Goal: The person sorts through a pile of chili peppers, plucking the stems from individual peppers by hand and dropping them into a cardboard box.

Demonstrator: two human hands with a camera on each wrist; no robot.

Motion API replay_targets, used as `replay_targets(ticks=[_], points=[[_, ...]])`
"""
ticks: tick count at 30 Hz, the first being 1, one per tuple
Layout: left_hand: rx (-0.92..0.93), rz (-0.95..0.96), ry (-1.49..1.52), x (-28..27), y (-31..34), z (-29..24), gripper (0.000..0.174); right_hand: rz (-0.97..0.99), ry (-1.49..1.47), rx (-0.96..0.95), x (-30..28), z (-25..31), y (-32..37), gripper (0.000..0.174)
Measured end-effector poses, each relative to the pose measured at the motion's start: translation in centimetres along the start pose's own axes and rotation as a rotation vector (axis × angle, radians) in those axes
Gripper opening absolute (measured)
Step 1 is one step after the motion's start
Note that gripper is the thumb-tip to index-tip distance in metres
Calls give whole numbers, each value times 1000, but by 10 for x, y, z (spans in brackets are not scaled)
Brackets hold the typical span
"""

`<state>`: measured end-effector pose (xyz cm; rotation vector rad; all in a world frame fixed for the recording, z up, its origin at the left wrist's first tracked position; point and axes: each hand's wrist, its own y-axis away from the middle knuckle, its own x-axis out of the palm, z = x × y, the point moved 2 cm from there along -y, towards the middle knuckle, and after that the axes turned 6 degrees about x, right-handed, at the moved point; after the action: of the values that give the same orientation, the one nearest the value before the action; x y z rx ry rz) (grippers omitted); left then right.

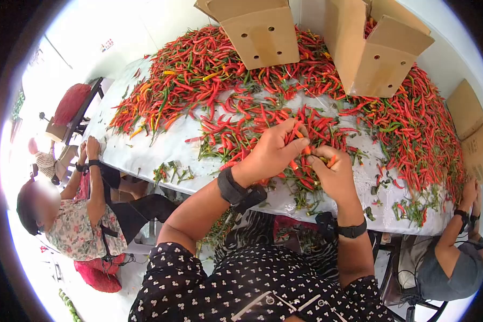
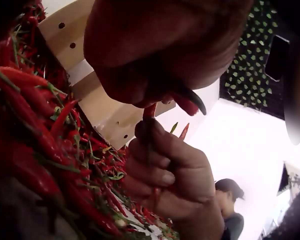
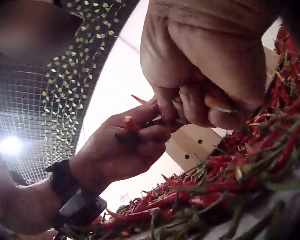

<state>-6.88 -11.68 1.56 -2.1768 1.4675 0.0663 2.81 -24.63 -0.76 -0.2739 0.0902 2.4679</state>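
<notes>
Head view, we see the left hand (image 1: 273, 149), curled, pinching a red chilli (image 3: 130, 121), the right hand (image 1: 336, 177) just beside it, folded round an orange-red chilli (image 1: 332, 160), both above a loose chilli pile (image 1: 231, 138) on the white table (image 1: 169, 149)

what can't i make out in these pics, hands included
- How many peppers the left hand and right hand hold: their own curled fingers cover them, head view.
- Inside of the left cardboard box: its top is cut off by the upper edge, head view.
- What the red marks on the wall say: too small to read, head view.
- The rest of the person at right: cut off by the right edge, head view.
</notes>
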Motion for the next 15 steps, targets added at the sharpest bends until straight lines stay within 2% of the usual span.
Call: replay_targets(ticks=[2,3,7,9,11,13,15], points=[[-95,-32,255,2,4,7,10,-2,41,-119,2,-2,0,7],[-143,-47,383,2,5,9,9,-1,42,-119,2,-1,1,7],[-237,-53,517,-1,9,12,9,61,40,-172,3,6,4,7],[-403,-7,844,-2,11,22,12,78,44,-192,5,6,5,7],[-410,4,858,-4,12,23,14,71,48,-285,6,6,5,7],[-417,18,869,-7,9,16,17,98,11,-265,5,6,7,7],[-405,-231,970,-20,-1,9,18,129,-23,-250,4,7,9,7]])
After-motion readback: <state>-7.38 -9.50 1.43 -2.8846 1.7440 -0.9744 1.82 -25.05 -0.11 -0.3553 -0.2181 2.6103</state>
